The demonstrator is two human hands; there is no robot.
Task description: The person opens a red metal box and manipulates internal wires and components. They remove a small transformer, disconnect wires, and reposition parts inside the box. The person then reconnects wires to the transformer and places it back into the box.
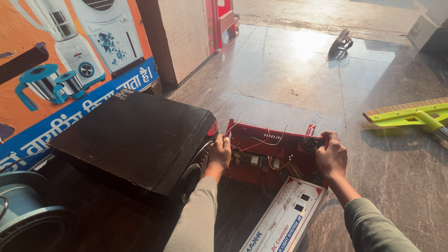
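Note:
A red metal chassis (261, 140) with loose wires and small circuit parts inside lies open on the floor. My left hand (219, 156) grips its left edge, beside a black box-shaped device (135, 137). My right hand (330, 156) grips the chassis's right end, near a round black part. A white front panel (287, 217) with small display windows leans out from the chassis toward me. A red-handled screwdriver (311, 127) lies just behind the chassis.
A yellow-green floor wiper (410, 114) lies at the right. A printed orange and blue banner (70, 70) stands on the left, a blue-grey round drum (23, 214) at the lower left, a sandal (340, 42) far back.

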